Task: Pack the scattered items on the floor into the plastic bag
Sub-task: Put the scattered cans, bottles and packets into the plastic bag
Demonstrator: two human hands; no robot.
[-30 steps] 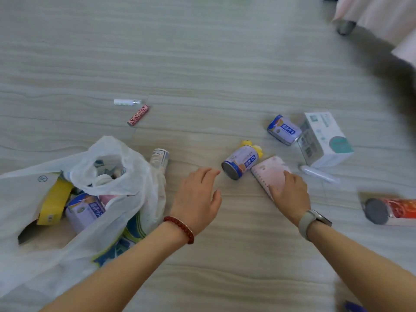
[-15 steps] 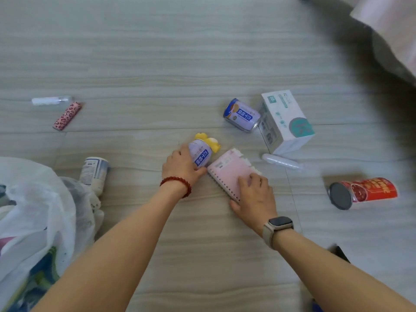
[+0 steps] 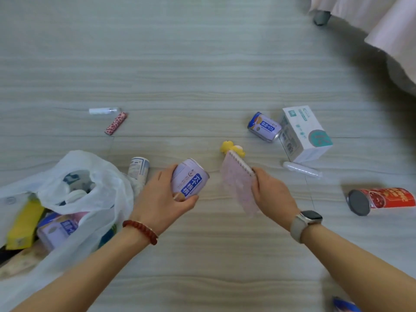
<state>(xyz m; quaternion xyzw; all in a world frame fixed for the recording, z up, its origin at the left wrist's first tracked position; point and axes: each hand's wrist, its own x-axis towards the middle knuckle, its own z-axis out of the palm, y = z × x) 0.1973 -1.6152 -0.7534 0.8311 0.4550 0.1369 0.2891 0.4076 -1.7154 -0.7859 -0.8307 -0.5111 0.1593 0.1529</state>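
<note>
You are mid-carry: two items are lifted off the pale wood-grain floor [image 3: 202,64] and should go next into the crumpled white plastic bag [image 3: 108,199], whose mouth gapes open to the left of your hands. Your left hand [image 3: 162,199] wraps its fingers and thumb round a lilac drink can with blue lettering [image 3: 190,177], held tilted, just right of the bag. Your right hand [image 3: 273,197] pinches a pink spiral-bound notebook [image 3: 238,183] by its wire edge, the notebook hanging blurred, farther right of the bag. Both forearms reach forward, wrists turned inward. The next move, I judge, calls for swinging both loads left and dropping them through the opening without snagging the thin film. Still lying well right of the bag: a small yellow toy [image 3: 231,148], a second lilac can [image 3: 264,127], a white cardboard box [image 3: 304,134] and a red cylindrical tin [image 3: 382,200].
</note>
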